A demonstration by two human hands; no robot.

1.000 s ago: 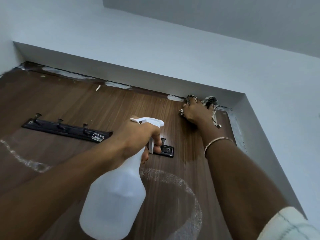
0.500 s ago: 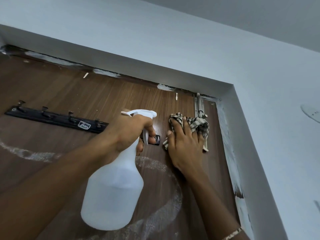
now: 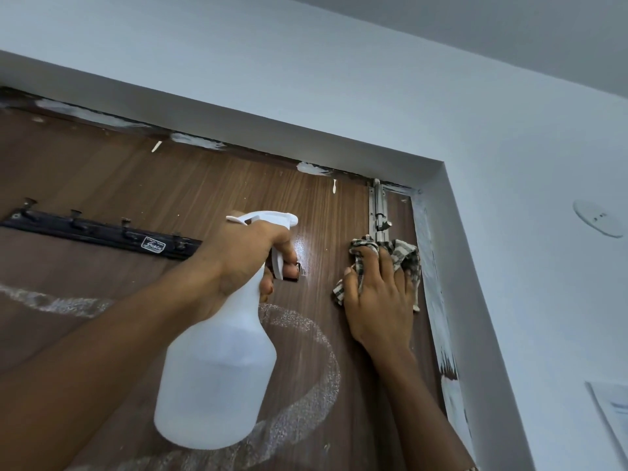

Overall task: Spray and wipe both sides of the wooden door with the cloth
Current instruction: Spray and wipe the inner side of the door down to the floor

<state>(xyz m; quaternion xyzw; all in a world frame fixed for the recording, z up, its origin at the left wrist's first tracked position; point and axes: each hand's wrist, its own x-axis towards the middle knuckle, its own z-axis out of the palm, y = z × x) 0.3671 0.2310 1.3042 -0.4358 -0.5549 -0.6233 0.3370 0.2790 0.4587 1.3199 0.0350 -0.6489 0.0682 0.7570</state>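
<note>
Door (image 3: 142, 185) of brown wood fills the left and centre of the view, seen from below, its top right corner set in a pale frame (image 3: 452, 253). Right hand (image 3: 377, 294) lies flat against the door near that corner, fingers straight and spread, pressing a checked cloth (image 3: 406, 254) onto the wood. The cloth bunches out past the fingertips and reaches the lower end of a metal bolt (image 3: 379, 212). Left hand (image 3: 244, 260) is clenched round the neck of a white spray bottle (image 3: 217, 379), a finger curled over the trigger, nozzle towards the door. 1 whitish foam ring (image 3: 331, 365) marks the wood below the 2 hands, partly behind the bottle. 1 black hook rail (image 3: 102, 234) is fixed at left.
</note>
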